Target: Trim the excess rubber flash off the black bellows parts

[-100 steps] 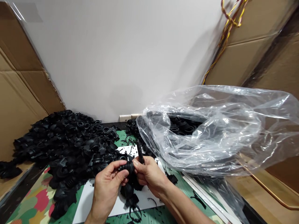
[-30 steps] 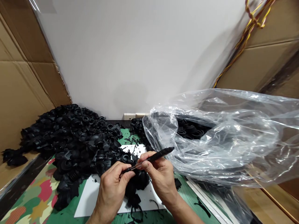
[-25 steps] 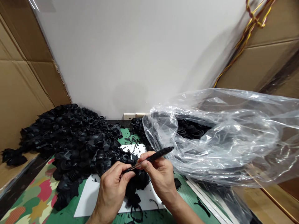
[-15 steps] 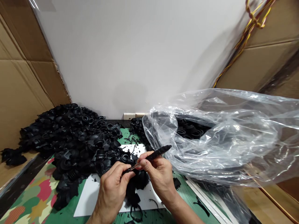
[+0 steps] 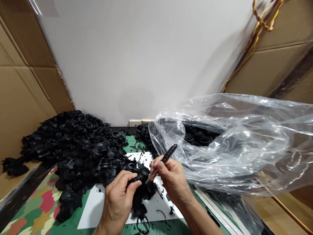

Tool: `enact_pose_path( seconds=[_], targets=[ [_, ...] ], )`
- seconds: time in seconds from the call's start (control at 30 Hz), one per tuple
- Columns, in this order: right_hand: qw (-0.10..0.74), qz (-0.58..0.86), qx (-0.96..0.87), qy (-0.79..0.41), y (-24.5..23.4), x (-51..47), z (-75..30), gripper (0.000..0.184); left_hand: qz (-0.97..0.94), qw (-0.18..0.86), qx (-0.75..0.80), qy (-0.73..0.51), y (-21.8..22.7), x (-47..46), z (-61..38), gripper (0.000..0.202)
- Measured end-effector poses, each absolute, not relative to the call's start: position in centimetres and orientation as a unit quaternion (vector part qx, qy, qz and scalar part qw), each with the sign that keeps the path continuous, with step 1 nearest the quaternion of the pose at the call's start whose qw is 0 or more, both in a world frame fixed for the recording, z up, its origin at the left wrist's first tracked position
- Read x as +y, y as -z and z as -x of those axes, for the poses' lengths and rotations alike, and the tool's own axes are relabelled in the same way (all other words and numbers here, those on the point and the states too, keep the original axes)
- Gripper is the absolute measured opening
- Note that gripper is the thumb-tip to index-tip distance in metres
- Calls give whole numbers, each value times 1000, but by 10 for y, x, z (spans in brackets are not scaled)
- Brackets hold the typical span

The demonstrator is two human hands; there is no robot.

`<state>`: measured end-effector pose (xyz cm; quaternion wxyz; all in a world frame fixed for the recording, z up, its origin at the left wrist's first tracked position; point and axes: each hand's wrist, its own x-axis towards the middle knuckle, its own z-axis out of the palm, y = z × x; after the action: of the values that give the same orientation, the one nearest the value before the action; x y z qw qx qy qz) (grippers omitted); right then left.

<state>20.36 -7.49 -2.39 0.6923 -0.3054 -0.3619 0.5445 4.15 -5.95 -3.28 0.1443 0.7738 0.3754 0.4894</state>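
Note:
My left hand (image 5: pixel 118 199) is shut on a black rubber bellows boot (image 5: pixel 138 177), and its fingers hide part of it. My right hand (image 5: pixel 171 179) grips a black pen-style craft knife (image 5: pixel 166 155) by the handle. The knife's thin metal blade (image 5: pixel 150 176) slants down towards the boot, close beside it. I cannot tell whether the blade touches the rubber. Black rubber scraps (image 5: pixel 144 195) lie under my hands on a white sheet (image 5: pixel 94 209).
A large heap of black bellows boots (image 5: pixel 80 153) lies to the left. A clear plastic bag (image 5: pixel 227 150) holding more black parts (image 5: pixel 195 135) lies to the right. Cardboard sheets (image 5: pixel 22 107) line the sides, and a green patterned mat (image 5: pixel 36 205) lies underneath.
My right hand has moved slightly right and tilted the knife steeper, its handle rising and its blade dropping beside the boot. The view has shifted slightly.

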Motion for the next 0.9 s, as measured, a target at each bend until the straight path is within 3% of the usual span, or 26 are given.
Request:
enact_pose_path(
  seconds=[0.5,0.9],
  targets=[
    [700,354,-449,-427,31,-80,-191,17,-772,160,373,-489,34,-60,-41,5],
    [692,370,-422,-453,30,-79,-191,23,-787,154,356,-479,34,-62,-43,8]
  ],
)
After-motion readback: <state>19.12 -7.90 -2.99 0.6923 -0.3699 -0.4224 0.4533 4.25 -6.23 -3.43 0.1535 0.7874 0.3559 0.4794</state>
